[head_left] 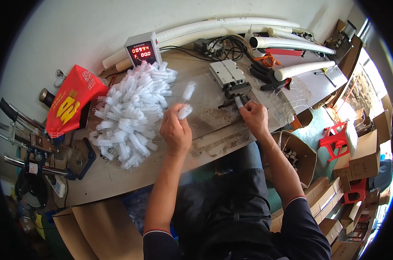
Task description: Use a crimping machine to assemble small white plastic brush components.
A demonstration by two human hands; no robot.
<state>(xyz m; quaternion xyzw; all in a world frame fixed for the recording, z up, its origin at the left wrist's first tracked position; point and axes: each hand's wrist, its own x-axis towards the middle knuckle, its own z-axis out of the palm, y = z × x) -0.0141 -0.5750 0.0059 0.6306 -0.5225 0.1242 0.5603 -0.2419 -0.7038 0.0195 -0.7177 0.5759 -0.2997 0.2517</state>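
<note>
A small white bristle brush (185, 111) is pinched in my left hand (176, 129), to the right of a large heap of similar white brushes (133, 108). Just above that hand another white brush (189, 90) shows, blurred; whether it is held too I cannot tell. My right hand (254, 116) is closed on a further white brush (239, 102), whose bristles point at the dark jaws of a small metal pneumatic clamp (234, 82). How far the brush reaches into the jaws is hard to make out.
Behind the heap stands a counter box (143, 48) with red digits. A red bag (75, 99) lies at its left. Long white tubes (227, 22), black cables and a dark glove (266, 76) occupy the back. An open cardboard box (307, 158) sits below the table's right edge.
</note>
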